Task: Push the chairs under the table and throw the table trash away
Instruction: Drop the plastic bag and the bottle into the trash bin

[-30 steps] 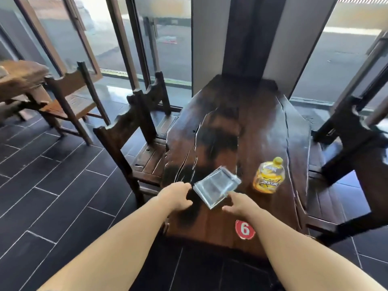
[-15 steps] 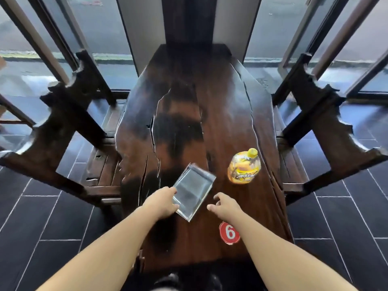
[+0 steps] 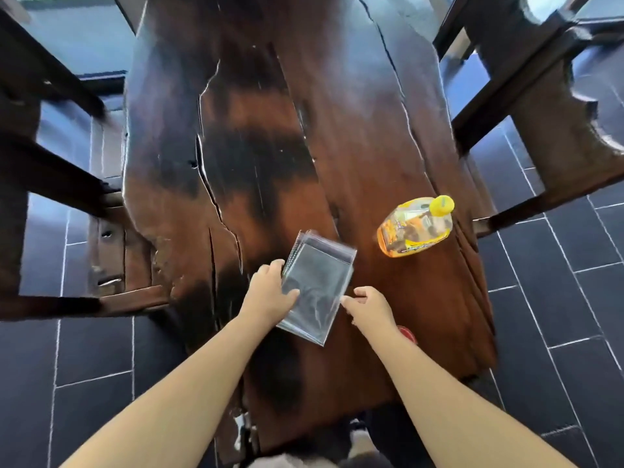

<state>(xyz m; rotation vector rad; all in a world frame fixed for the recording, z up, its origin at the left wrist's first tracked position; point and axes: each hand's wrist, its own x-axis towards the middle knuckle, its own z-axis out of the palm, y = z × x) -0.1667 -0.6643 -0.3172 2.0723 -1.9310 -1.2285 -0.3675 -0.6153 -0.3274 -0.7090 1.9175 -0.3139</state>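
**Trash pick-up just starting at the table**

Trash is what the hands are after right now. The left hand (image 3: 270,295) holds the clear plastic packet (image 3: 320,282) by its left side — the thumb lies on top and the fingers (image 3: 276,266) curl round the edge. The right hand (image 3: 371,309) is just beside the packet's right edge. Its fingers (image 3: 349,300) are a little bent and hold nothing. I cannot tell if the tips touch the plastic. The packet lies flat near the front end of the table (image 3: 354,130), a bit tilted, and it looks like a few thin sheets in a pile.

The yellow bottle (image 3: 415,228) lies on its side on the table, near the right edge and apart from the packet. No hand is near it.

How far along is the job? Not far, I think. Both bits of trash are on the table, so nothing has been thrown away yet. No bin shows in the picture. The left chair (image 3: 50,170) and the right chair (image 3: 557,136) stand close on each side, over the dark tile floor (image 3: 591,298). Their seats seem to sit partly under the table top — but I cannot tell if they need one more push. What is left: lift the packet, grab the bottle, find a bin, and check both chairs.
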